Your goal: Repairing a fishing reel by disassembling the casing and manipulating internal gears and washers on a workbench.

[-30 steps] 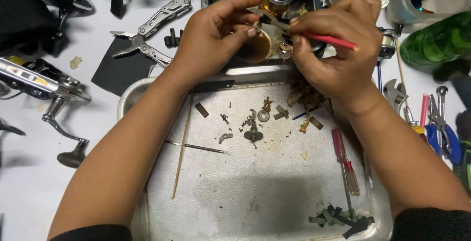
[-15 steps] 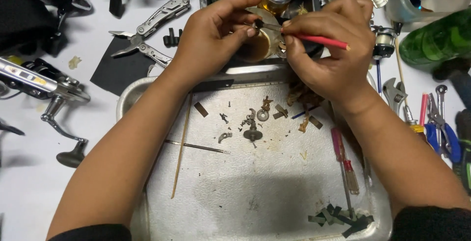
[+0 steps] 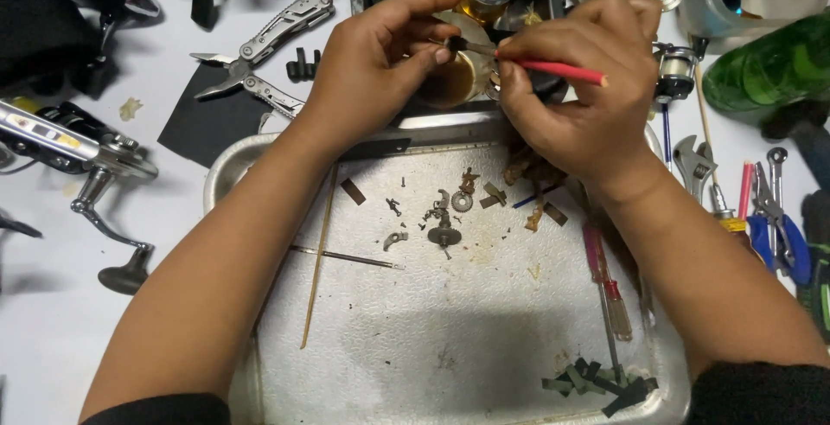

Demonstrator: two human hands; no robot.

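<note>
A small red-handled brush [image 3: 553, 70] is pinched in the fingers of the right hand [image 3: 579, 88], its tip laid against a little part held between the thumb and curled fingers of the left hand [image 3: 380, 62]. Both hands are closed in a grasp above the far rim of a metal tray [image 3: 432, 347]. Small gears and scraps [image 3: 450, 217] and a red screwdriver [image 3: 605, 282] lie in the tray. Since the earlier frame, the hands have barely shifted; the brush tip sits slightly further left.
</note>
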